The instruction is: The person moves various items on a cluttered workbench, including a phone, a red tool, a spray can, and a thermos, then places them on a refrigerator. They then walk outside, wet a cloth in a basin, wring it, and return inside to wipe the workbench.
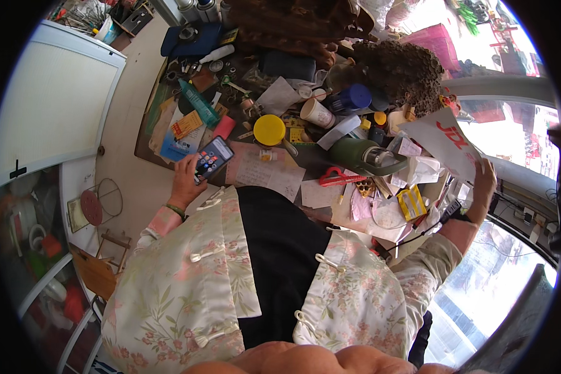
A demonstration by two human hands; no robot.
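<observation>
A smartphone (213,160) with a lit screen showing icons is gripped in my left hand (187,182), above the desk's left front edge. Far to the right, my right hand (484,183) holds a white card or envelope (442,140) with red lettering by its edge, raised near the window. Left of that card lies a green bottle (350,152) with a metal neck and a handle. Handwritten papers (276,176) are spread on the desk in front of me. A yellow round lid (269,130) sits behind them.
Around the desk (319,159) lie a teal tube (198,103), a paper cup (317,113) on its side, red-handled scissors or pliers (339,177) and a yellow packet (411,203). Dark carved wood (290,25) stands at the back. A black cable (418,237) runs beside my right arm.
</observation>
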